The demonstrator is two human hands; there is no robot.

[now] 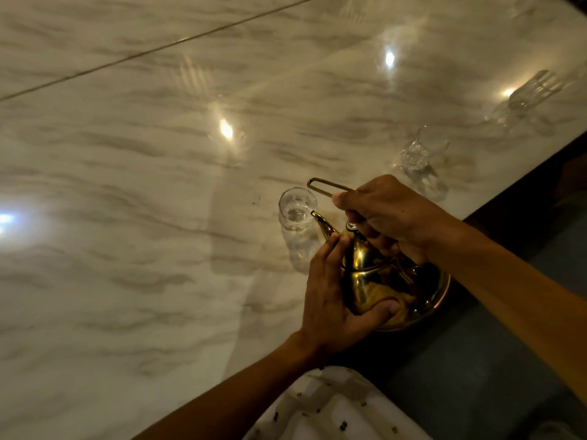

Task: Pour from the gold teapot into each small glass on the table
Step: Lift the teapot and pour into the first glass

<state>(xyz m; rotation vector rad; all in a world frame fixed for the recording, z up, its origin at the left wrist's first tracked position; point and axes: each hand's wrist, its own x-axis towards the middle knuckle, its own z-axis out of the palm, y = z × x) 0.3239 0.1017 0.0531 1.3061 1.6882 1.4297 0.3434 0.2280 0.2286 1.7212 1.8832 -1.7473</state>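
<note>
Pouring appears under way: gold teapot (374, 281) is held tilted over the near edge of the tabletop (127, 217), spout (322, 222) tip at the rim of the nearest small glass (297, 211), which holds some clear liquid. Right hand (390, 214) is curled round the thin wire handle (327, 185), pinching it near its base. Left hand (327, 296) lies flat-fingered against the pot's side, thumb under the belly, steadying it. Second glass (419, 150) stands further along the same edge and also looks part filled; third glass (533, 90) lies beyond it, level unreadable. Bright glints mid-table may be more glasses; cannot tell. Risks, as judged: spout sits very close to the rim, so a small forward nudge could tip the light glass. Too steep a tilt could overshoot the narrow mouth and wet the glossy marble. Lid knob (351, 226) is not visibly held, so the lid might slide off. Dim light and clear liquid hide the fill line, so overfilling is likely.
</note>
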